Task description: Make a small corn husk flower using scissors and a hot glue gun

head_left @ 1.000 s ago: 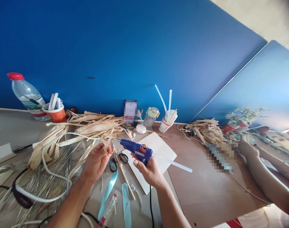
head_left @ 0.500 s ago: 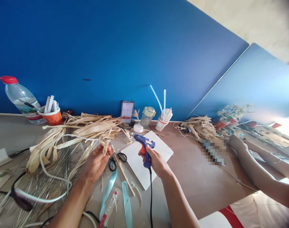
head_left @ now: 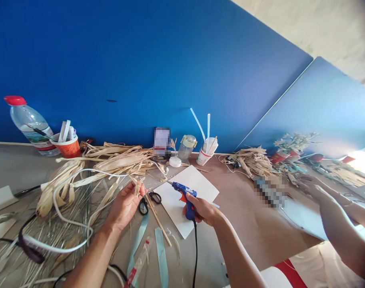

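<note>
Two things we hold: husk bit (head_left: pixel 137 187) pinched w/ our L hand (head_left: pixel 124 205), left of white paper (head_left: pixel 200 181); glue gun (head_left: pixel 184 190) gripped w/ our R hand (head_left: pixel 202 210), over paper. Husk pile (head_left: pixel 122 158) far left.

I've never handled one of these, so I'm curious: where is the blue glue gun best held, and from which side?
Judging by its shape, the blue glue gun is best gripped around its handle, from the right, where the right hand is. The handle drops below the body, the orange trigger sits within finger reach, and the nozzle points left and away.
</note>
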A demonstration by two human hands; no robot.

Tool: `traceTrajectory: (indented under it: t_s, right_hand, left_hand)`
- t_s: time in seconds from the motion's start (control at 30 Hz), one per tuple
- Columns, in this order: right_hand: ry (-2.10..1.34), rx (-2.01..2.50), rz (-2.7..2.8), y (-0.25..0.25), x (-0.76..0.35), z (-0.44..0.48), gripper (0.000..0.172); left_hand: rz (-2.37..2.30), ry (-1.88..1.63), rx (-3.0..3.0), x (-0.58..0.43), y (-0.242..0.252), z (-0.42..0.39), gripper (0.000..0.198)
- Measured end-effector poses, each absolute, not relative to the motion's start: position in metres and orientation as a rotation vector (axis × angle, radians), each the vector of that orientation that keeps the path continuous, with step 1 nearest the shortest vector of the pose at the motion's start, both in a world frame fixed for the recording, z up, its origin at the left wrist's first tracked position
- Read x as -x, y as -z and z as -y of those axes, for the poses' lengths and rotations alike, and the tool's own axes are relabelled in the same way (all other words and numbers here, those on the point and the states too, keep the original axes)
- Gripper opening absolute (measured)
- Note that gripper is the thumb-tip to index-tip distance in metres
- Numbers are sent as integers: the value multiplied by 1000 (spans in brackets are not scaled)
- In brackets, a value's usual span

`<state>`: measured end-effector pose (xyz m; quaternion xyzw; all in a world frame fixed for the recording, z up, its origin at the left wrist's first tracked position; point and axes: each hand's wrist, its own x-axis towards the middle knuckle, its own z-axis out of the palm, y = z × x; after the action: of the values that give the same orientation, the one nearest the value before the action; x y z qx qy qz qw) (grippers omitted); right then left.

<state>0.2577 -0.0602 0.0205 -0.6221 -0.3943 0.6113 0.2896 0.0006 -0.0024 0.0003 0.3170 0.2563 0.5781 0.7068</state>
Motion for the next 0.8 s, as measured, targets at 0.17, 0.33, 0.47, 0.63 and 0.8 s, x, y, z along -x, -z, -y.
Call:
traceTrajectory:
  t_s: [0.17,0.33,0.47,0.63,0.8]
  right_hand:
    - [-1551,1883,1213,-25,-259,50,52]
    - [-1424,1951,1450,-19,-265,44,59]
    - [-973,1787,1596,-20,-264,44,57]
    - [-607,1658,1608,-46,-224,44,28]
    - [-774,1419,1440,-53,-160,35,19]
  left_hand:
    - [-579,-1289,-687,-2,-4,4,27]
    - [-598,-1293,-676,-2,-4,4,28]
    - [-590,-1297,-696,-3,-2,3,27]
    - [-625,-1291,-689,-4,-5,5,27]
    - [-651,-1291,-676,-6,-11,7,22]
